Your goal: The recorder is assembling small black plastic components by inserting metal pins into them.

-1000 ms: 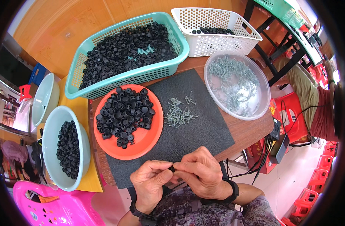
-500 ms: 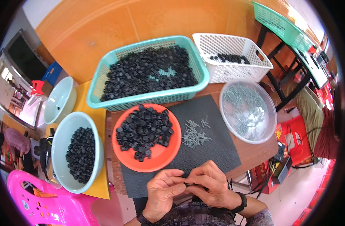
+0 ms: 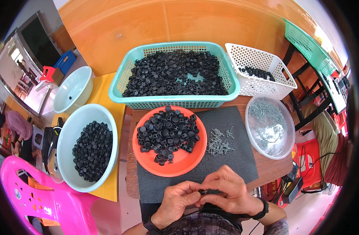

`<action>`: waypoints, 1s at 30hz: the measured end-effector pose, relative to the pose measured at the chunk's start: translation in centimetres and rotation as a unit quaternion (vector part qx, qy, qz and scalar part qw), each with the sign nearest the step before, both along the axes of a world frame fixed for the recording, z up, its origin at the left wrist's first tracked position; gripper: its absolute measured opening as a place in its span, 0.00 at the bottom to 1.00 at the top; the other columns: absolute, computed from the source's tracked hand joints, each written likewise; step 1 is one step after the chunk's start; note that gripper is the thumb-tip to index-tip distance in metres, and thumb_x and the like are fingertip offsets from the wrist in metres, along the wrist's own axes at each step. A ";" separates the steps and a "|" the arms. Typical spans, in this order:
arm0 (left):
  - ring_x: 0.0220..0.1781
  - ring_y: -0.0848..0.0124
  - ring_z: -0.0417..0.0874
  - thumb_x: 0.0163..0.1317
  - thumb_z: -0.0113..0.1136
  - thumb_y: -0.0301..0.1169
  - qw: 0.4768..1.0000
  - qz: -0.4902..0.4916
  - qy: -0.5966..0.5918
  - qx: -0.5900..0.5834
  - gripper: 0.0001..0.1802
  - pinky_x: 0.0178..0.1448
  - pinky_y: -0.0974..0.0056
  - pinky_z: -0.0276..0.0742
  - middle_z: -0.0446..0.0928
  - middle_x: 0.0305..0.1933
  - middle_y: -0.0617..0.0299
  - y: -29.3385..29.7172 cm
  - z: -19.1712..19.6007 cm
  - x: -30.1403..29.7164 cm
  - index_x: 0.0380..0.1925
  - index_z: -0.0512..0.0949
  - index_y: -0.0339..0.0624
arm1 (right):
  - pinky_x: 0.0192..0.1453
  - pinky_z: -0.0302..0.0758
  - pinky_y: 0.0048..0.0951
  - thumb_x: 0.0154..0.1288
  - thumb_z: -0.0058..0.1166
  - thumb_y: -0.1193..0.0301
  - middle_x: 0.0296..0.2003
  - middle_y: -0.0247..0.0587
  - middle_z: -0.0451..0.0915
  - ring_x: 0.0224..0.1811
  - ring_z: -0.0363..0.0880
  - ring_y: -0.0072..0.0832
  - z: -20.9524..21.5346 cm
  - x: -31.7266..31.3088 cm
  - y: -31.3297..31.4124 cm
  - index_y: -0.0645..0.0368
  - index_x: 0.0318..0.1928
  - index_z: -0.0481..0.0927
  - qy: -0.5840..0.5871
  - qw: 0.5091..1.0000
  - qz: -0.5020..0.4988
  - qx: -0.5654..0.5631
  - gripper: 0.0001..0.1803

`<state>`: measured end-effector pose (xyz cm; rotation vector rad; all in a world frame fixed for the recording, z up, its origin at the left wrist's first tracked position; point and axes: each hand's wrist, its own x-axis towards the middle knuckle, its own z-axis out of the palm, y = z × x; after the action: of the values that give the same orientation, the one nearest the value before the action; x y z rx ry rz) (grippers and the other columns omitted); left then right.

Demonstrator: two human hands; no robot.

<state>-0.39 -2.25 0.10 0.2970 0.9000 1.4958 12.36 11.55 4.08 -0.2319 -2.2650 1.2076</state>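
Close to my body, at the near edge of the black mat (image 3: 159, 192), my two hands meet with the fingers pinched. My left hand (image 3: 173, 201) grips a small black plastic part (image 3: 202, 192) between thumb and fingertips. My right hand (image 3: 232, 192) is closed beside it, also on the black part; a dark, narrow piece shows between its fingers, too small to make out. Beyond my hands, an orange-red bowl (image 3: 178, 168) holds many black caps (image 3: 167, 131). Thin silver screws (image 3: 219, 143) lie in a loose pile on the mat, right of the bowl.
A teal basket (image 3: 175, 103) full of black parts stands at the back, beside a white basket (image 3: 261, 88). Right is a clear tub (image 3: 291, 145) of screws. Pale basins (image 3: 113, 156) stand left, above a pink chair (image 3: 65, 207). A person (image 3: 20, 125) sits far left.
My view has shifted, so the table things appear farther right. My hands stay together, and more of the black part shows between my fingertips.
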 end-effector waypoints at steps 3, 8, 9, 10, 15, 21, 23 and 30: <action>0.37 0.72 0.81 0.62 0.59 0.29 0.998 0.030 0.050 0.013 0.13 0.42 0.70 0.78 0.80 0.36 0.55 -0.8 -0.3 -0.2 0.42 0.76 0.30 | 0.35 0.71 0.33 0.46 0.65 0.76 0.34 0.43 0.78 0.33 0.74 0.37 0.4 -1.7 1.2 0.62 0.38 0.81 -0.013 1.000 0.018 -0.007 0.15; 0.36 0.72 0.81 0.62 0.60 0.30 0.994 0.062 0.081 0.030 0.14 0.43 0.70 0.79 0.80 0.37 0.54 -1.9 -0.6 -0.5 0.42 0.76 0.29 | 0.36 0.72 0.34 0.48 0.62 0.80 0.30 0.41 0.77 0.34 0.74 0.39 -1.1 -7.0 3.1 0.60 0.37 0.82 -0.026 0.991 0.010 0.131 0.12; 0.36 0.72 0.81 0.62 0.60 0.30 0.994 0.065 0.080 0.031 0.14 0.43 0.70 0.79 0.80 0.37 0.54 -2.1 -0.7 -0.6 0.42 0.76 0.29 | 0.36 0.72 0.34 0.48 0.62 0.80 0.30 0.41 0.77 0.34 0.74 0.39 -1.5 -8.0 3.2 0.60 0.37 0.82 -0.026 0.991 0.013 0.133 0.12; 0.36 0.72 0.81 0.62 0.60 0.30 0.994 0.073 0.067 0.038 0.14 0.43 0.70 0.79 0.80 0.37 0.54 -2.3 -0.7 -0.7 0.43 0.75 0.29 | 0.35 0.72 0.34 0.47 0.62 0.80 0.30 0.40 0.76 0.33 0.74 0.38 -2.0 -8.9 3.3 0.59 0.37 0.82 -0.031 0.987 0.018 0.158 0.13; 0.36 0.71 0.81 0.61 0.61 0.30 0.992 0.101 0.026 0.067 0.15 0.42 0.69 0.79 0.80 0.37 0.53 -2.7 -1.2 -0.8 0.43 0.75 0.29 | 0.31 0.69 0.34 0.45 0.61 0.77 0.26 0.39 0.72 0.30 0.70 0.35 -3.3 -11.7 2.7 0.56 0.36 0.82 -0.040 0.955 0.034 0.293 0.13; 0.31 0.65 0.81 0.58 0.64 0.32 0.990 0.133 0.024 0.048 0.16 0.36 0.65 0.79 0.79 0.33 0.48 -2.2 -0.9 -0.8 0.37 0.75 0.28 | 0.35 0.69 0.35 0.42 0.60 0.73 0.25 0.41 0.68 0.33 0.68 0.36 -3.1 -12.3 2.1 0.60 0.24 0.75 -0.056 0.940 0.055 0.332 0.08; 0.31 0.66 0.81 0.58 0.64 0.32 0.989 0.138 0.031 0.046 0.15 0.35 0.65 0.79 0.79 0.32 0.48 -2.1 -1.0 -0.8 0.36 0.75 0.28 | 0.35 0.68 0.34 0.43 0.59 0.72 0.25 0.40 0.69 0.34 0.68 0.36 -3.1 -12.4 2.2 0.60 0.24 0.74 -0.061 0.937 0.052 0.339 0.08; 0.35 0.70 0.82 0.60 0.61 0.28 0.989 0.124 0.010 0.079 0.14 0.41 0.68 0.80 0.80 0.36 0.52 -2.0 -1.3 -1.2 0.41 0.75 0.28 | 0.34 0.67 0.31 0.45 0.55 0.72 0.26 0.40 0.72 0.34 0.69 0.34 -2.1 -11.9 2.1 0.60 0.24 0.74 -0.089 0.893 0.061 0.437 0.06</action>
<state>-1.54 -4.29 -1.24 0.3258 0.8589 1.8015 0.42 13.68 1.94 0.1583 -2.7639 0.1199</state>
